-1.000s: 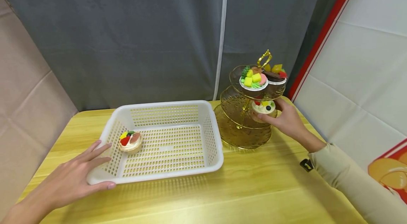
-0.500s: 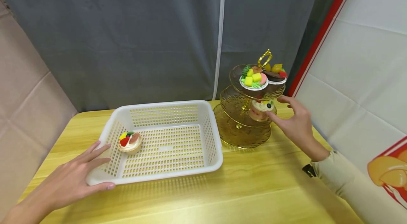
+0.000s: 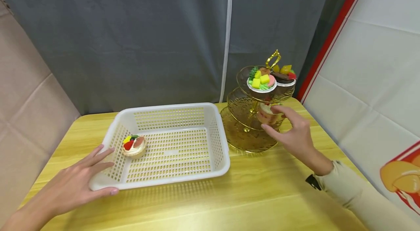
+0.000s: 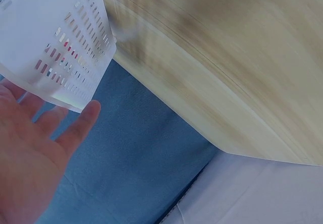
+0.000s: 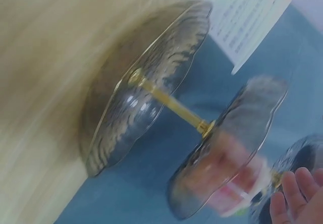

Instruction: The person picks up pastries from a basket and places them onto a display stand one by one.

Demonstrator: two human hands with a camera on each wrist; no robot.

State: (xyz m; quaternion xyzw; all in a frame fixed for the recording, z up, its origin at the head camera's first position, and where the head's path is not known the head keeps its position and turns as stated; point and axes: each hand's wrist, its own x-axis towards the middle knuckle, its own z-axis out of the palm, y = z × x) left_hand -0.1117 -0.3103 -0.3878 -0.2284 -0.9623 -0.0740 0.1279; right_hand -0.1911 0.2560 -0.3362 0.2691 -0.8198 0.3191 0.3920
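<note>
My right hand [image 3: 296,138] is beside the middle tier of a three-tier glass cake stand [image 3: 237,134], thumb and fingers spread apart. Its fingertips overlap a cream-topped fruit cupcake [image 3: 264,117] on that tier in the head view. In the right wrist view, the fingers [image 5: 291,196] appear past the pinkish side of this cupcake [image 5: 227,199]. My left hand [image 3: 73,183] rests at the left end of a white plastic basket [image 3: 170,180], fingers loosely extended over the rim. In the left wrist view those fingers [image 4: 81,125] lie along the basket's rim. A fruit tart [image 3: 135,148] sits inside the basket at the left.
Two fruit-topped cupcakes stand on the top tier, one with yellow cubes [image 3: 261,81] and a dark one [image 3: 284,78], near the gold handle [image 3: 273,59]. A grey curtain [image 3: 147,41] hangs behind the wooden table [image 3: 203,202]; a white wall panel [image 3: 370,78] rises at the right.
My right hand let go of the cupcake on the middle tier and drew back right, then came forward and left over it again. The left hand and basket stay put.
</note>
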